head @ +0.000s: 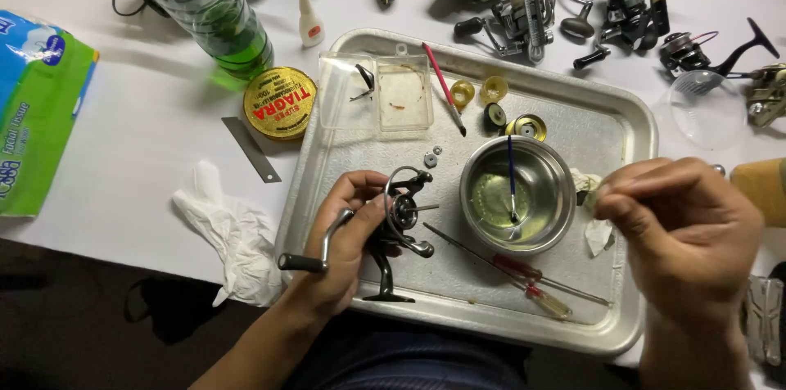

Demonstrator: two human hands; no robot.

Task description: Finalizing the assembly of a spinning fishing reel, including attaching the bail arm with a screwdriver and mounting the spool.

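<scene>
In the middle of the frame lies a large rectangular metal tray [610,112] with a raised rim, on a table covered with white paper [131,169]. Over the tray's lower left part the left hand [344,243] is closed around a dark grey spinning fishing reel [399,222]; the fingers wrap the body, while the crank handle sticks out to the left and the reel foot points down. At the right of the frame the right hand [684,222] has its fingertips pinched together near a crumpled white tissue [596,230]; whether they hold a small part, I cannot tell.

To do this step well, I judge the reel should stay above the tray, so that a dropped small piece lands there, and the left grip should be firm but not press the thin wire bail.

A round steel bowl [540,169] with a blue-handled brush [511,173] stands between the hands, and a red-handled screwdriver [532,284] lies below it. In the upper left stands a clear plastic bottle with green liquid [217,9]; more reels [524,18] crowd the upper edge. The floor below is dark.
</scene>
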